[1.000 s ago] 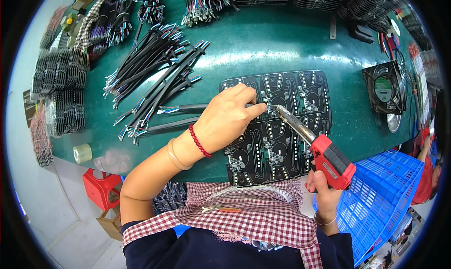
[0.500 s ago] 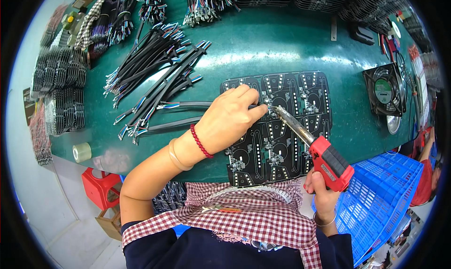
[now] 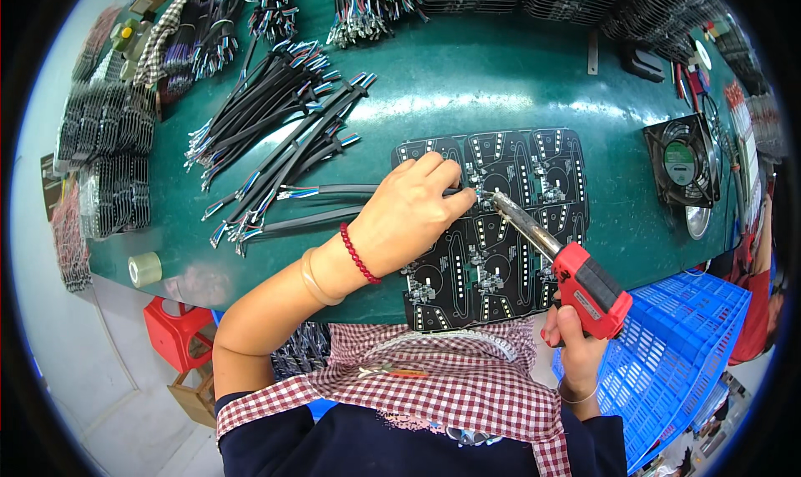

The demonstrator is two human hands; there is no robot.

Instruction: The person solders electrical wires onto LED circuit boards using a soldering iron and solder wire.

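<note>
**Soldering a cable onto black boards at a green bench**

Green bench (image 3: 467, 77) fills most of the view, edges bent by the lens. Blue crate (image 3: 684, 352) sits low right, below the bench edge. Red stool (image 3: 175, 331) low left, on the floor under the bench.

Black board panel (image 3: 501, 227) lies flat on the bench, centre right, near edge at the person's body; several round-patterned boards joined together. Loose pile of black cables (image 3: 275, 135) with coloured stripped ends spreads left of the panel, well apart from it. More cable bundles (image 3: 367, 2) along the far edge. Small fan (image 3: 680, 160) stands right of the panel, near but not touching. Tape roll (image 3: 144, 268) at the left bench edge.

Left hand (image 3: 409, 214) rests palm down on the panel's left part, fingers curled and pinched on one black cable (image 3: 334, 190), which runs in from the left; its end sits at a board near the panel's middle. Exact finger contact is hidden under the hand, likely thumb and forefinger. Red bead bracelet (image 3: 359, 254) on that wrist.

Right hand (image 3: 576, 348) is below the bench edge, closed tight around the red handle of a soldering gun (image 3: 576, 277). Gun slants up-left, metal tip at the cable end, just beside the left fingertips. Tip touching the joint or just off it: cannot tell.
</note>
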